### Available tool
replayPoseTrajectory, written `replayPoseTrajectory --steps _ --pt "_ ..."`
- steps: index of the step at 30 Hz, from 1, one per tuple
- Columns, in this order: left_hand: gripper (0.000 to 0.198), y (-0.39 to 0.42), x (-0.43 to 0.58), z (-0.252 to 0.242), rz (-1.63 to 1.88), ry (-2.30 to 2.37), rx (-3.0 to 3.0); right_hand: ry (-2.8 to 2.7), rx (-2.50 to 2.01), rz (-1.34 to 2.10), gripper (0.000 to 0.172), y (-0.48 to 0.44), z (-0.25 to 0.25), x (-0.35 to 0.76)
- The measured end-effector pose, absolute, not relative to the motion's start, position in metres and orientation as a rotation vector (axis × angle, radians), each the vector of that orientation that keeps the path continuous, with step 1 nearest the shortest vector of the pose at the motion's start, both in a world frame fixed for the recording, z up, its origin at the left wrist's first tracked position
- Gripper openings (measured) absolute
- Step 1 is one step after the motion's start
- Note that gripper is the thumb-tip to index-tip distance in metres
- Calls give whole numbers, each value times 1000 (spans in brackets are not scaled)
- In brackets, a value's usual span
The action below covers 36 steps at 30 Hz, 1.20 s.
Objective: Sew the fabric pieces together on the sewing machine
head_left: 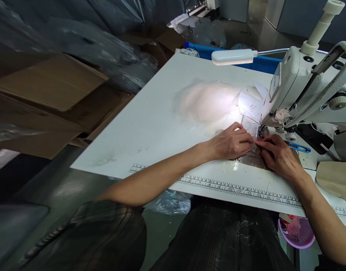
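Both of my hands are at the needle area of a white sewing machine (286, 82). My left hand (233, 142) is closed, with its fingers bent over the edge of a thin see-through fabric (253, 145) just left of the presser foot (260, 131). From the right, my right hand (280, 154) pinches the same fabric in front of the foot, thumb and forefinger together. A shiny brownish plate (250, 160) lies under the hands. Beyond my left hand a pale sheer heap (208, 101) spreads over the table; fingers hide part of the fabric.
A ruler strip (218, 185) runs along the front of the white table (133, 124). Blue thread snips (299, 147), a dark phone (314, 137) and a tan scrap (334, 180) lie right. A lamp (233, 57) hangs above. Cardboard boxes (49, 82) stand left; a purple basket (299, 241) below.
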<state>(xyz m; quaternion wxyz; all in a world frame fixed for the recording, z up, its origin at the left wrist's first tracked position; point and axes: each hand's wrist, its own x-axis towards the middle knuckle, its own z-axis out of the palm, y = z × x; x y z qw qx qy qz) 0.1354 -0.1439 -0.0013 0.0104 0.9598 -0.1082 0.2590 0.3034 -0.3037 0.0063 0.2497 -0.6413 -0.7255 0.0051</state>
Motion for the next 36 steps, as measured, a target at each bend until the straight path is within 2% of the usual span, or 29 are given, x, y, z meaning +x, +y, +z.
replayPoseTrajectory --steps 10,18,22,27,36 --pt "30 -146 133 5 585 -289 2987 -1961 -1762 75 36 -309 13 302" --pt "27 -146 131 9 484 -294 2935 -2077 -1716 -15 33 -314 10 295" --pt "20 -137 129 14 528 -263 2833 -2082 -1743 -4 34 -314 9 295" --pt "26 -122 136 22 724 -230 2829 -2079 -1730 -26 34 -314 7 296" --pt "25 -123 155 7 573 -343 3078 -2077 -1750 -48 32 -313 8 293"
